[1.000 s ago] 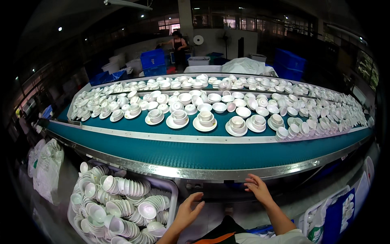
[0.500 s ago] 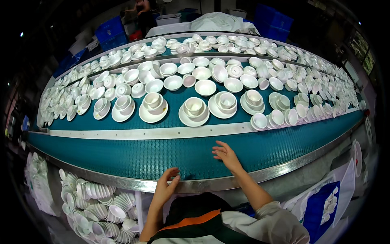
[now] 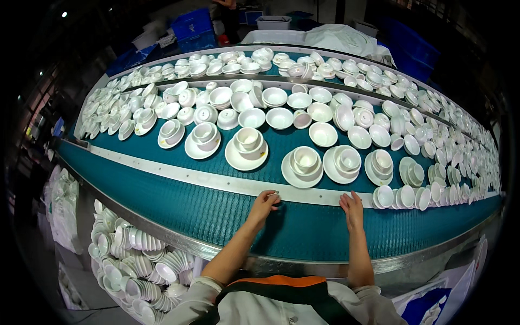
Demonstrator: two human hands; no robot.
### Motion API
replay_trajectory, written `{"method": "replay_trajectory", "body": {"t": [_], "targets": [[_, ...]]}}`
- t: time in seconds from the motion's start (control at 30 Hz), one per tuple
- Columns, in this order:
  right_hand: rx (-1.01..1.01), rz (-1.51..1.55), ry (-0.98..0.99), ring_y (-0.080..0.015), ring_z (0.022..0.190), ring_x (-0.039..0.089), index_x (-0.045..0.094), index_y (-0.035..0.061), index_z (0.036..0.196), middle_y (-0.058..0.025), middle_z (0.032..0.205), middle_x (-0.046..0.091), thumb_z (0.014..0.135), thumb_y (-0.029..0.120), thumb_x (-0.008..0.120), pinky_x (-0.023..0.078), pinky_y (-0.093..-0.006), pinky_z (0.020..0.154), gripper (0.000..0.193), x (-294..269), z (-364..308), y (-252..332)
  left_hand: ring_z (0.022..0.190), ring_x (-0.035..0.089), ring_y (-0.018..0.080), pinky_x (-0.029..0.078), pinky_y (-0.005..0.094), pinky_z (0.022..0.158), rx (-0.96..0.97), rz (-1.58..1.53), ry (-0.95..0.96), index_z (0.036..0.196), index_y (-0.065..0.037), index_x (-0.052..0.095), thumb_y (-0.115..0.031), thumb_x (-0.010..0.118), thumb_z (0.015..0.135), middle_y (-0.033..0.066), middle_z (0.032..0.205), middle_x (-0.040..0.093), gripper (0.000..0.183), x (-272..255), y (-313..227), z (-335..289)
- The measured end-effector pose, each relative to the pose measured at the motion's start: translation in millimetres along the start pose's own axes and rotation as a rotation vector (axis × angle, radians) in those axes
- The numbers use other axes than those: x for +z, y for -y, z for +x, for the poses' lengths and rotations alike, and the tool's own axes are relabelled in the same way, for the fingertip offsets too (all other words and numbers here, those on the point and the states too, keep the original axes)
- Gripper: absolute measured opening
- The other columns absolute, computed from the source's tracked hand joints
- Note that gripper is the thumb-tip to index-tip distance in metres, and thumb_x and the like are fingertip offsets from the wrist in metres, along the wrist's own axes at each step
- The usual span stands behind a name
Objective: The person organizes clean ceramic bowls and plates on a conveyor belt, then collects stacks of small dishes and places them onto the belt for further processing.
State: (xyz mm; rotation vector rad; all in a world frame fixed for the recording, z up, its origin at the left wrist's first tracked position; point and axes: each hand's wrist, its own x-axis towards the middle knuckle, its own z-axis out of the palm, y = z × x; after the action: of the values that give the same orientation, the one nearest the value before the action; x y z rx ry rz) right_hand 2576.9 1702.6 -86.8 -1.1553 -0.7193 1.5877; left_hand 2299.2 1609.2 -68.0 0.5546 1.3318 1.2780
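My left hand (image 3: 264, 203) reaches across the near teal conveyor belt (image 3: 216, 214), its fingertips touching the metal divider rail (image 3: 179, 179). My right hand (image 3: 352, 208) lies flat beside it with fingers apart, fingertips at the same rail. Neither hand holds anything. Just past the rail, on the middle belt, stand white bowls stacked on plates: one stack (image 3: 302, 165) sits ahead of my hands, another (image 3: 247, 146) to its left, a third (image 3: 344, 162) to its right.
Several rows of white bowls and cups (image 3: 281, 100) cover the middle and far belts. A bin of stacked white bowls (image 3: 138, 262) stands below the belt at lower left. Blue crates (image 3: 195, 27) and a person (image 3: 227, 13) are at the back.
Both hands have moved forward from the belt's near metal edge across the teal belt to the divider rail. The view has tilted down and closer to the belts.
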Motion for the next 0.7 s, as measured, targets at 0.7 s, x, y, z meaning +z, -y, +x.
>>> {"method": "replay_trajectory", "body": {"t": [0.7], "targets": [[0.030,-0.364,-0.174,-0.0127,0.058,0.056,0.044,0.0064,0.091,-0.0052,0.072,0.053,0.083,0.020,0.047,0.048,-0.0187,0.046,0.016,-30.0,120.2,-23.1,0.063,0.056,0.0140,0.047,0.0258,0.054,-0.053,0.113,-0.037,0.102,0.000,0.045,-0.025,0.049,0.080,0.0079,0.077,0.055,0.033,21.5,6.5,80.9]]}}
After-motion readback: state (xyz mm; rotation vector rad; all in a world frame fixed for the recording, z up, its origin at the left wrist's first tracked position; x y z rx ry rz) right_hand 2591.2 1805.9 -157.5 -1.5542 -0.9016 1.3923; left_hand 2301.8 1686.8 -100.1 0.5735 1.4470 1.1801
